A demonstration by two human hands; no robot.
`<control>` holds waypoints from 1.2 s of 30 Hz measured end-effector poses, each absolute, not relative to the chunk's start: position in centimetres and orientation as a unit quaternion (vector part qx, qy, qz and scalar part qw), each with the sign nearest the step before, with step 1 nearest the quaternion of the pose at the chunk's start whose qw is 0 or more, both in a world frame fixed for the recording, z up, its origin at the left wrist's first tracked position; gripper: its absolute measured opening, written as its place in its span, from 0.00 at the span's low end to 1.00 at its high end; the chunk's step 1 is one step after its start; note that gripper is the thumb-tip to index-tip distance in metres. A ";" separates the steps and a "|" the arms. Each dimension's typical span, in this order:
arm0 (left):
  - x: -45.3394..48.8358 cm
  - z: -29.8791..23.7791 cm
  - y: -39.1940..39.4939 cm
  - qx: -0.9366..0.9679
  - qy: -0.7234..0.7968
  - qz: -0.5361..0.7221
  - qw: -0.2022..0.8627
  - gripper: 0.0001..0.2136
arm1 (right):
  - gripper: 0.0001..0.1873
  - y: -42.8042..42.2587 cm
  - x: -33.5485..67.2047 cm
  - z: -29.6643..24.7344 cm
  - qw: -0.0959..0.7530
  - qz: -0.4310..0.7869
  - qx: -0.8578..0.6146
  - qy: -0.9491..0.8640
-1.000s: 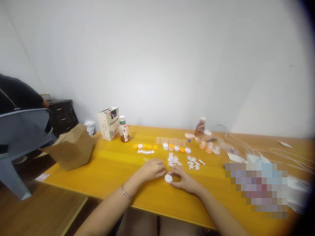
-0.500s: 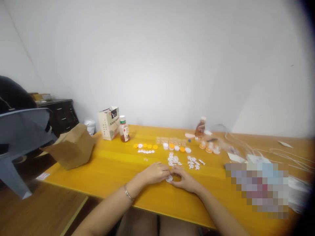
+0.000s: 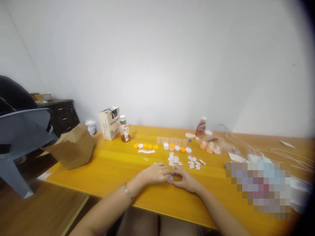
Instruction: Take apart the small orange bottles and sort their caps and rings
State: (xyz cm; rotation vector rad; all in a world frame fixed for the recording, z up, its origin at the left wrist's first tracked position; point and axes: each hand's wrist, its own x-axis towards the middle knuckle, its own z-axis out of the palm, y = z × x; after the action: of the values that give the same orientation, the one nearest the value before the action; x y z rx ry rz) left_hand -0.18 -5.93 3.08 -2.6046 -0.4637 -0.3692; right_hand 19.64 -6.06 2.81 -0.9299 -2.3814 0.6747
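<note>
My left hand [image 3: 155, 173], with a thin metal bracelet [image 3: 128, 191] on its wrist, and my right hand [image 3: 185, 181] meet at the middle of the orange-yellow table [image 3: 110, 167]. Between their fingertips sits a white plastic cap [image 3: 170, 178], mostly hidden. Just beyond my fingers lie scattered white cut-out pieces [image 3: 174, 160], with a second cluster [image 3: 193, 162] to the right. Farther back stand small clear cups [image 3: 171, 141] and white and orange caps [image 3: 172, 146]. A row of yellow and white caps [image 3: 145, 146] lies to the left.
A tea bottle [image 3: 124, 129] and a printed paper bag [image 3: 109, 123] stand at the back left. A brown bottle [image 3: 201, 127] stands at the back right. Cables [image 3: 283, 154] run along the right. A crumpled kraft bag [image 3: 72, 147] sits at the left edge, beyond it a grey chair [image 3: 22, 126].
My hands have closed in over the white cap, which showed plainly a second ago and is now mostly covered. The person at the left has moved back behind the chair.
</note>
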 end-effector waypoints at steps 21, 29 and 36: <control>-0.2 3.0 -5.9 -0.945 -0.161 -0.139 0.250 0.12 | 0.10 -6.1 19.8 2.8 0.243 0.263 -0.340 -0.870; 0.0 2.5 -5.5 -0.948 -0.178 -0.168 0.205 0.12 | 0.09 -6.1 19.7 2.9 0.244 0.266 -0.344 -0.867; 0.1 2.5 -5.6 -0.950 -0.197 -0.163 0.179 0.13 | 0.08 -6.0 19.8 2.7 0.242 0.267 -0.342 -0.868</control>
State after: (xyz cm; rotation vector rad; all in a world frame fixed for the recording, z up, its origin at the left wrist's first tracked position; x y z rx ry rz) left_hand 0.06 -5.63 2.51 -2.6870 -0.5560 -0.4597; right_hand 19.78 -6.04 2.74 -0.9355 -2.3720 0.7302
